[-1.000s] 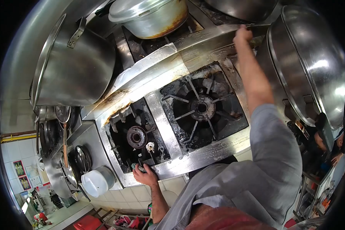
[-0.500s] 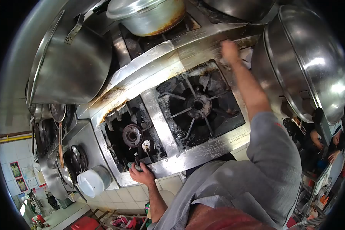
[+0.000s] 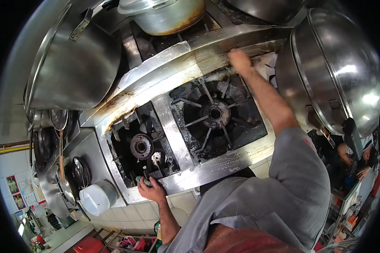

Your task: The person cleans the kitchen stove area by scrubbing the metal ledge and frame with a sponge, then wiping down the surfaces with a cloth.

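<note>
At the front edge of the stove (image 3: 215, 177), my left hand (image 3: 152, 192) is closed round a small greenish scrubbing pad (image 3: 144, 181), beside the left burner (image 3: 142, 146). My right arm reaches across the right side of the stove. My right hand (image 3: 241, 63) is a fist against the stained metal back panel (image 3: 215, 59), behind the right burner (image 3: 215, 112); whatever it holds is hidden. Wet, soapy-looking patches and dark grime cover the stove top around both burners. A metal grate with several spokes surrounds the right burner.
A large steel pot (image 3: 76, 63) stands at the left, and big steel bowls (image 3: 346, 67) lean at the right. A lidded aluminium pot (image 3: 169, 17) sits behind the panel. A white plastic tub (image 3: 98, 198) is left of the stove. Another person's hands (image 3: 364, 173) show at far right.
My right hand has moved left along the back panel, still closed. My left hand stays at the stove's front edge with the pad. The whole view has shifted slightly.
</note>
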The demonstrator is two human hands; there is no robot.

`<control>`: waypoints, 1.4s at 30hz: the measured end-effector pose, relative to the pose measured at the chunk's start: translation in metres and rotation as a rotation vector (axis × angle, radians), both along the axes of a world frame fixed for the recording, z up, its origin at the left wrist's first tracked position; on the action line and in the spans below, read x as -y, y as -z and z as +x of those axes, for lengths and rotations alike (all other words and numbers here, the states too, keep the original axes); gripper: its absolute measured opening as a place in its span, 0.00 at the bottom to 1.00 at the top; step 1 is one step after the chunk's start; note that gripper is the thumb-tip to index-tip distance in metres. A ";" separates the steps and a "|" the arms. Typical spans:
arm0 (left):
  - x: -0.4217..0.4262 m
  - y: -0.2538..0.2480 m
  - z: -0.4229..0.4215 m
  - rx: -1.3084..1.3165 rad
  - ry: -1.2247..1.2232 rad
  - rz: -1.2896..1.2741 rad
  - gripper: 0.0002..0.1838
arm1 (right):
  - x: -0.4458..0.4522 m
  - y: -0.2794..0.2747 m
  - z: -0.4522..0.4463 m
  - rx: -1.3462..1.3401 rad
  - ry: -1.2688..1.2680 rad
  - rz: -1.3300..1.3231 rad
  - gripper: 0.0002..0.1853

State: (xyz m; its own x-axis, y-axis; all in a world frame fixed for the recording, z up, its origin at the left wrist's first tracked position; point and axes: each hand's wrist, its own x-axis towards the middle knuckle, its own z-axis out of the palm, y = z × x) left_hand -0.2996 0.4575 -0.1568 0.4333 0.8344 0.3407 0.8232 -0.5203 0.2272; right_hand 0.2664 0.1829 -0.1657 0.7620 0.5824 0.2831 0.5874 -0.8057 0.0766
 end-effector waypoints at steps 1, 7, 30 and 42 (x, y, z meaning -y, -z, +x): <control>0.000 0.003 0.001 0.005 0.002 -0.001 0.21 | 0.002 0.002 0.004 0.021 -0.011 0.015 0.08; -0.003 0.002 0.002 0.010 0.011 0.007 0.21 | 0.072 -0.021 0.047 -0.215 0.528 0.096 0.10; -0.001 0.001 -0.001 0.006 0.006 0.000 0.22 | -0.017 -0.033 -0.013 -0.193 0.163 -0.105 0.10; 0.000 -0.001 0.000 0.020 0.023 0.002 0.21 | -0.006 -0.003 -0.008 -0.039 -0.004 0.005 0.10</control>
State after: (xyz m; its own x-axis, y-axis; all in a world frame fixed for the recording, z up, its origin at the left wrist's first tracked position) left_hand -0.2998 0.4580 -0.1559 0.4454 0.8234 0.3516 0.8061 -0.5397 0.2427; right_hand 0.2588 0.1892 -0.1624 0.7701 0.5840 0.2564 0.5929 -0.8037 0.0498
